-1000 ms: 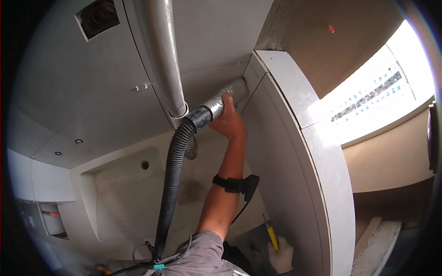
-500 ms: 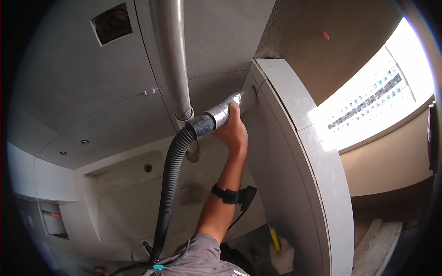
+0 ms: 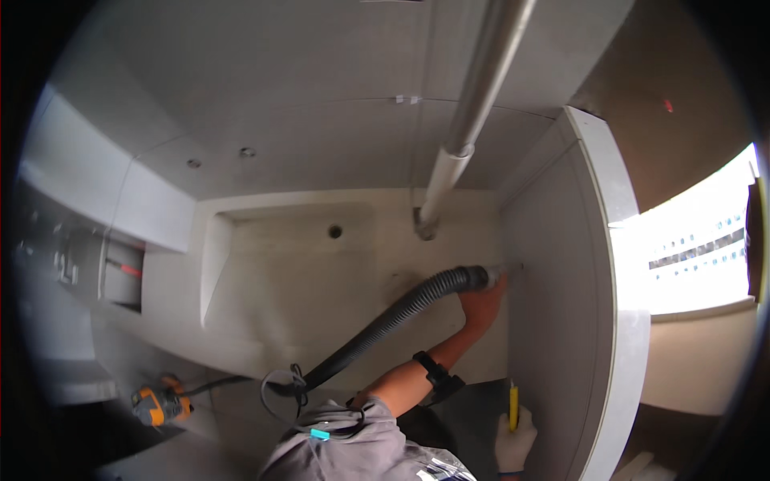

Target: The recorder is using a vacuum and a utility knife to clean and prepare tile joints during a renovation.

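Taking the centre of the head view as the middle of the dial, the left hand (image 3: 486, 298) lies toward four o'clock, its fingers curled around the far end of a ribbed black hose (image 3: 405, 313); they are partly hidden behind that end and blurred, so the exact grip cannot be made out. A silvery nozzle (image 3: 501, 270) extends from the hose end toward the grey side panel (image 3: 553, 297) at three o'clock; whether it touches the panel cannot be told. The hose slopes down toward seven o'clock, meeting a looped cable (image 3: 269, 405) just beside the grey sleeve (image 3: 337, 433). A black strap (image 3: 437, 375) circles the left forearm. At five o'clock the right hand (image 3: 515, 445), pale as if gloved, has its fingers closed around a yellow-handled tool (image 3: 514, 409), whose thin tip points to twelve. Out at eight o'clock is an orange-and-black power tool (image 3: 160, 403). A large pale basin (image 3: 218, 272) spreads from the middle toward nine, with a dark drain hole (image 3: 335, 232) near the centre. A metal pipe (image 3: 481, 88) comes down from one o'clock, ending in a pale lower section near the basin's edge. A bright window (image 3: 694, 276) shows at three o'clock.
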Motion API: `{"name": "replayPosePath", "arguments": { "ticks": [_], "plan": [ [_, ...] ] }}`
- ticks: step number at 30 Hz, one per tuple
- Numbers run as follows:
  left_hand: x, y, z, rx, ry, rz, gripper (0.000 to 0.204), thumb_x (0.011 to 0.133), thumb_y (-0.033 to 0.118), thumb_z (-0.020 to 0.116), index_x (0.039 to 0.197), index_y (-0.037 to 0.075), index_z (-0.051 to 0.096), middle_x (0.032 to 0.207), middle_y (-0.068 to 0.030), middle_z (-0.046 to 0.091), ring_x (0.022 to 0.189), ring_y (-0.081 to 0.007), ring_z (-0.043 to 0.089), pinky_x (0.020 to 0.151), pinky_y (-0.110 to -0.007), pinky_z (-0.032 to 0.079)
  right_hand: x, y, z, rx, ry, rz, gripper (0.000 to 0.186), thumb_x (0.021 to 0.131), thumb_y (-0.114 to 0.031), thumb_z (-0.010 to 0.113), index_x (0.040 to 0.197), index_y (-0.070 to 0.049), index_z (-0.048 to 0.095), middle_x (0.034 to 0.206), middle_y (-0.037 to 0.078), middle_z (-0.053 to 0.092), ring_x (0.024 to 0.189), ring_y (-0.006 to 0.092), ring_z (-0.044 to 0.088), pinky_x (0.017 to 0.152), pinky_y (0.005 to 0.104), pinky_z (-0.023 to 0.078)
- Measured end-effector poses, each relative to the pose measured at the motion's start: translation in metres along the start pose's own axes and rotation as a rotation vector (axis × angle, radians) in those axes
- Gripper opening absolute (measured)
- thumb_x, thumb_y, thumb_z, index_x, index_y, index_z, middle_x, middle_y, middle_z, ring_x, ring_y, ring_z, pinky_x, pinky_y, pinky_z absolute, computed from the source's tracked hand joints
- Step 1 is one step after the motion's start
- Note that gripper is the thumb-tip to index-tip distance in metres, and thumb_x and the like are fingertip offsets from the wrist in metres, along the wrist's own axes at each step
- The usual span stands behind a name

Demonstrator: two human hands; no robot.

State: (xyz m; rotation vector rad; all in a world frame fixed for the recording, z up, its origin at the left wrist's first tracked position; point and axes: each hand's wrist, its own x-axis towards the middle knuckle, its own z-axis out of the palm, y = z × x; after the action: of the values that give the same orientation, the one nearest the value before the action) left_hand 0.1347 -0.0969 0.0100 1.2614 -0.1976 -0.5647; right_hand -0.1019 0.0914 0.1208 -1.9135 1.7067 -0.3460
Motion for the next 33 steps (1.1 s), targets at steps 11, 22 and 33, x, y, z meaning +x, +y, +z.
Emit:
{"name": "replayPosePath", "arguments": {
  "ticks": [11,22,33],
  "plan": [
    [-0.051,0.030,-0.232,-0.007,0.293,0.315,0.026,0.086,0.002,0.086,0.102,-0.005,0.066,0.101,-0.0095,0.072,0.089,-0.0182,0.072,0.081,-0.033,0.060,-0.048,0.047,-0.006,0.030,-0.005,-0.143,0.030,0.093,0.000,0.068,0.121,0.010,0.063,0.087,0.021,0.067,0.075,0.0263,0.067,0.077,0.0374,0.055],
    [-0.140,0.073,-0.443,0.234,0.617,0.532,0.036,0.082,-0.001,0.087,0.110,-0.004,0.065,0.103,-0.0105,0.071,0.091,-0.0194,0.071,0.085,-0.036,0.060,-0.113,0.060,0.011,-0.021,-0.129,-0.326,0.031,0.093,-0.003,0.070,0.123,0.005,0.066,0.096,0.025,0.071,0.088,0.0383,0.073,0.082,0.0416,0.056],
    [-0.019,0.166,-0.670,0.783,0.734,0.646,0.022,0.079,-0.003,0.084,0.097,0.000,0.071,0.095,-0.0062,0.072,0.085,-0.0189,0.068,0.080,-0.035,0.057,-0.200,0.028,0.046,-0.089,-0.048,-0.078,0.030,0.094,-0.001,0.067,0.123,0.005,0.065,0.092,0.024,0.069,0.078,0.0348,0.070,0.076,0.0421,0.055]
  ]
}}
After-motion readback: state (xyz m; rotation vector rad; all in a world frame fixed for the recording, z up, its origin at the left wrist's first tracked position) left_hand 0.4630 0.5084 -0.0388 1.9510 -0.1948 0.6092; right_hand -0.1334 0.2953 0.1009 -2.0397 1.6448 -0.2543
